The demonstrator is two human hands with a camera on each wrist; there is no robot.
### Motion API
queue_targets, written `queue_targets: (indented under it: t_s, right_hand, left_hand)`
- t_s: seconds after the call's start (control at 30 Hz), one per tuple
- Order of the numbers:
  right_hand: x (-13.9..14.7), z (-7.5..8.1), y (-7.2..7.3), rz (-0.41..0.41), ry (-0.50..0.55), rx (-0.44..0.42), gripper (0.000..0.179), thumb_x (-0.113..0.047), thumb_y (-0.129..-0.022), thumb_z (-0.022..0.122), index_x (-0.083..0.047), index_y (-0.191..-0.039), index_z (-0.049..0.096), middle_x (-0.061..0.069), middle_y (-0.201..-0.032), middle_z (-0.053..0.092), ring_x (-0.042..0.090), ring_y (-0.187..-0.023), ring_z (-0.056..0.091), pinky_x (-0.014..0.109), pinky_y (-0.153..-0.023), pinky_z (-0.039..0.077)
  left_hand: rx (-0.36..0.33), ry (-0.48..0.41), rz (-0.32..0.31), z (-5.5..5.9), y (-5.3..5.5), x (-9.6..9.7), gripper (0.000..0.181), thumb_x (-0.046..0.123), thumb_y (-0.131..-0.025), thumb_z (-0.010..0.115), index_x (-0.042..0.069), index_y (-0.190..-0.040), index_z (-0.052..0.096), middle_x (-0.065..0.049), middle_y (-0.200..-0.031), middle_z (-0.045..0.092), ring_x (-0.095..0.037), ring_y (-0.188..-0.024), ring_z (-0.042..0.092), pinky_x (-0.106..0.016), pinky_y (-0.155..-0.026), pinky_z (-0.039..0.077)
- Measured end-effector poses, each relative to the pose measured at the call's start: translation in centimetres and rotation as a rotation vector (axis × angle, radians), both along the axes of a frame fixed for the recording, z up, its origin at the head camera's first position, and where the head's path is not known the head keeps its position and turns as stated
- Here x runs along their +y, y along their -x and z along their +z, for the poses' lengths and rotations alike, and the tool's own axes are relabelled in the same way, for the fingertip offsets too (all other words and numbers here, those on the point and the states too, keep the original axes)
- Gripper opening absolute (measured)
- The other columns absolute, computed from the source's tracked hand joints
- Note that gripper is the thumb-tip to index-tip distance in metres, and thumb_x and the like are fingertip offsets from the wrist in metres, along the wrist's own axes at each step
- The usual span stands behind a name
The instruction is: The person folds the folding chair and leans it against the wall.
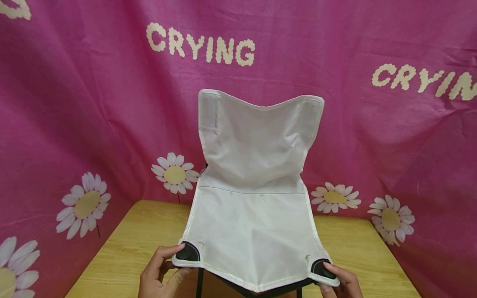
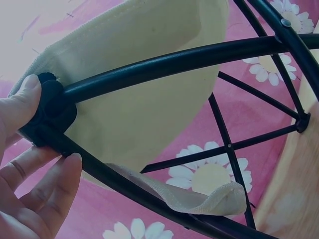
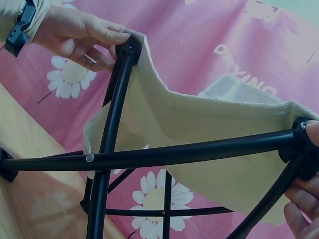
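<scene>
A folding chair with a white fabric seat (image 1: 253,231) stands in front of me, its backrest (image 1: 257,145) upright at the far side. My left hand (image 1: 158,271) pinches the seat's front left corner, at a black corner patch (image 1: 188,251). At the front right corner, my right hand (image 1: 344,283) grips another black patch (image 1: 321,268) between fingers and thumb. Seen from below in the left wrist view, the left thumb and fingers are around a black plastic joint (image 2: 55,102) where black tubes (image 2: 179,62) meet. The right wrist view shows the crossed leg tubes (image 3: 199,154) under the fabric.
The chair stands on a wooden tabletop (image 1: 123,244). Pink cloth (image 1: 93,82) with daisies and lettering hangs behind and on both sides, close to the backrest. A black device (image 3: 21,25) is strapped to the left wrist.
</scene>
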State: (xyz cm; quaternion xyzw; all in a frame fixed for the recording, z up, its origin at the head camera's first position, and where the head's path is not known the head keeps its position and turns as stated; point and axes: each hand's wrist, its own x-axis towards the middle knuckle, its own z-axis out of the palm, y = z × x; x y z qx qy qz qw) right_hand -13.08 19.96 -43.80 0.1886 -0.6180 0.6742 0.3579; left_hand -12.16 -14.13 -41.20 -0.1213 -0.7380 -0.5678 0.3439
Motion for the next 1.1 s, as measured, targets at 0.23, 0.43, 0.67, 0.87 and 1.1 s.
queue_targets:
  t_s: [0.23,0.43,0.67,0.87,1.1]
  right_hand:
    - [0.1,0.0,0.1,0.022,-0.003,0.036,0.041,0.034,-0.071,0.041,0.023,-0.110,0.044,0.006,-0.099,0.063,0.009,-0.080,0.060,0.017,-0.060,0.048]
    - [0.2,-0.4,0.7,0.090,0.017,0.122,0.042,0.035,-0.070,0.039,0.024,-0.110,0.042,0.010,-0.102,0.062,0.011,-0.085,0.061,0.016,-0.065,0.049]
    - [-0.6,0.4,0.4,0.090,0.031,0.131,0.042,0.035,-0.070,0.038,0.024,-0.111,0.041,0.008,-0.103,0.062,0.010,-0.086,0.061,0.015,-0.068,0.048]
    - [-1.0,1.0,-0.1,0.002,0.020,0.053,0.040,0.033,-0.072,0.041,0.021,-0.110,0.044,0.003,-0.102,0.063,0.007,-0.086,0.061,0.015,-0.067,0.048]
    - [-1.1,0.7,0.2,0.069,0.053,0.100,0.042,0.034,-0.071,0.039,0.022,-0.111,0.042,0.007,-0.104,0.063,0.010,-0.090,0.061,0.015,-0.072,0.048]
  left_hand:
    - [0.004,-0.001,-0.005,0.2,0.0,0.1,0.052,-0.011,-0.063,0.074,0.001,-0.111,0.057,-0.005,-0.096,0.059,-0.009,-0.085,0.058,-0.019,-0.069,0.050]
    - [0.017,0.012,-0.006,0.3,-0.1,0.2,0.052,-0.011,-0.063,0.074,0.001,-0.111,0.057,-0.006,-0.097,0.059,-0.008,-0.086,0.058,-0.018,-0.069,0.050]
    - [0.029,-0.001,-0.001,0.5,0.0,0.3,0.053,-0.014,-0.062,0.073,0.000,-0.111,0.056,-0.005,-0.098,0.059,-0.007,-0.088,0.057,-0.017,-0.070,0.049]
    - [0.027,-0.003,-0.001,0.7,-0.1,0.4,0.052,-0.014,-0.063,0.072,-0.001,-0.111,0.056,-0.005,-0.099,0.059,-0.007,-0.089,0.057,-0.018,-0.069,0.050]
    - [-0.014,0.007,0.019,0.8,-0.2,0.4,0.050,-0.009,-0.065,0.073,0.002,-0.112,0.056,-0.004,-0.101,0.060,-0.006,-0.092,0.056,-0.018,-0.069,0.050]
